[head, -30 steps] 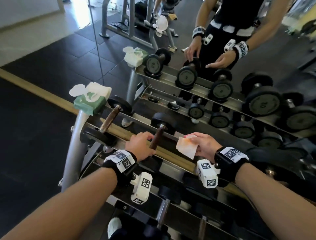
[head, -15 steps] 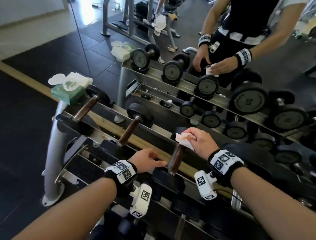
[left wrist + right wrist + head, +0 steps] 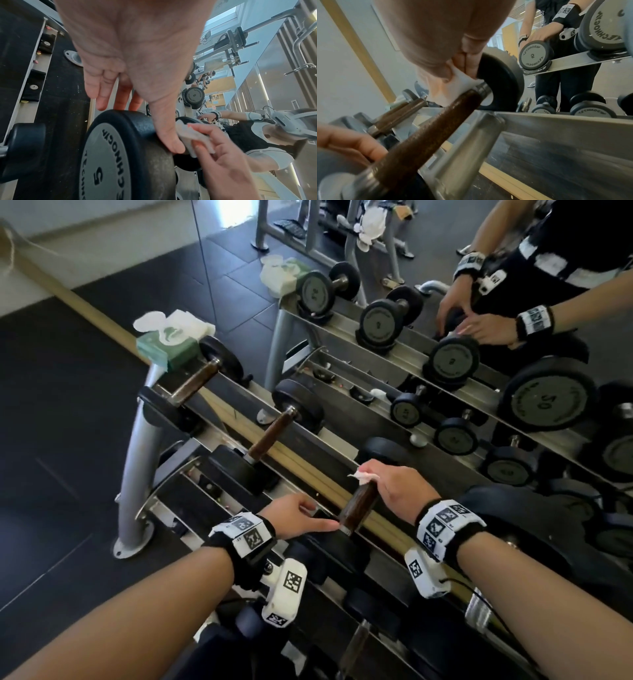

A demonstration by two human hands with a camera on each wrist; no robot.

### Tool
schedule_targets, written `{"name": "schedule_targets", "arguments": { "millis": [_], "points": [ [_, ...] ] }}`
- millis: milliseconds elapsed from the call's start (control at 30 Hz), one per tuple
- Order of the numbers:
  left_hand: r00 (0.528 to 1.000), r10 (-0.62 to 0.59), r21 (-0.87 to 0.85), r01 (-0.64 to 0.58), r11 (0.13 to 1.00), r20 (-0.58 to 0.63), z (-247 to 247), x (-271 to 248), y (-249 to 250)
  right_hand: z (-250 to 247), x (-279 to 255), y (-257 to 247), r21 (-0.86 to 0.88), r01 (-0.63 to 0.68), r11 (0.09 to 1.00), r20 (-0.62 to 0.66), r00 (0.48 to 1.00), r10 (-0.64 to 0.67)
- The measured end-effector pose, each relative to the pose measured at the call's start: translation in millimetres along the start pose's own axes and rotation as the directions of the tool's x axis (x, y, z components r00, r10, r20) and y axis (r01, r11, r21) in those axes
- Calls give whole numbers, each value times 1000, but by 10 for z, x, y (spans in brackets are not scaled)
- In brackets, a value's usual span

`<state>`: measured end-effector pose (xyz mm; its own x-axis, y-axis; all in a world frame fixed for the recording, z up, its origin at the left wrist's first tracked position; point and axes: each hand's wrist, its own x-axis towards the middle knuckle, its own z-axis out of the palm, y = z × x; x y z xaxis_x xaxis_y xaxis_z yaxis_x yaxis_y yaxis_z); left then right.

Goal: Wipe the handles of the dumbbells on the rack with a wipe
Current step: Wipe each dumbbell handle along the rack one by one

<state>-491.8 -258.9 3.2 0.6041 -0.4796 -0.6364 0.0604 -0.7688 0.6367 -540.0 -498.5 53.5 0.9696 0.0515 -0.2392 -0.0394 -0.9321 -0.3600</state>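
On the top tier of the rack (image 3: 308, 470), the third dumbbell has a brown handle (image 3: 359, 506) and a near head marked 5 (image 3: 109, 155). My right hand (image 3: 373, 481) grips a white wipe (image 3: 361, 475) wrapped round the far end of that handle, close to the far head. The right wrist view shows the wipe (image 3: 453, 86) bunched under my right hand (image 3: 464, 70) against the handle (image 3: 428, 132). My left hand (image 3: 318, 522) rests with straight fingers on the near head, thumb on its rim; in its wrist view my left hand (image 3: 145, 125) straddles that head.
Two more brown-handled dumbbells (image 3: 195, 381) (image 3: 270, 433) lie to the left. A green pack of wipes (image 3: 168, 344) sits on the rack's left end. A mirror (image 3: 445, 320) behind reflects the rack and me. Lower tiers and larger dumbbells (image 3: 513, 525) are to the right.
My left hand let go of the second dumbbell's handle and moved right to the third dumbbell's near head. My right hand brought the wipe onto the third handle and closed round it.
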Motion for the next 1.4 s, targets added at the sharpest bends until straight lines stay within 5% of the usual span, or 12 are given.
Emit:
{"name": "schedule_targets", "arguments": {
  "millis": [367,500,600,667,800,1000,1267,1400],
  "points": [
    [1000,16,5,-16,1000,7,50,4,-50,-22,-102,-184,-196,40,980,276,961,16],
    [1000,-1,3,1,1000,7,67,7,-38,48,-91,-616,-380,250,891,542,841,-5],
    [1000,-8,-12,8,1000,12,72,2,-35,-63,19,-707,-455,316,833,619,784,40],
    [1000,0,-25,0,1000,12,73,-1,-41,-212,89,-654,-482,305,821,619,782,73],
    [999,29,-94,-27,995,17,77,-30,-82,-465,176,-477,-482,185,857,479,874,81],
    [999,25,-163,-21,986,23,101,-53,-143,-192,157,-561,-345,167,924,548,835,53],
    [1000,-5,-205,6,979,5,143,-33,-162,-321,263,-452,-384,118,916,453,888,76],
    [1000,-18,-223,20,975,9,150,-63,-150,-145,185,-530,-251,132,959,535,844,24]
  ]
}}
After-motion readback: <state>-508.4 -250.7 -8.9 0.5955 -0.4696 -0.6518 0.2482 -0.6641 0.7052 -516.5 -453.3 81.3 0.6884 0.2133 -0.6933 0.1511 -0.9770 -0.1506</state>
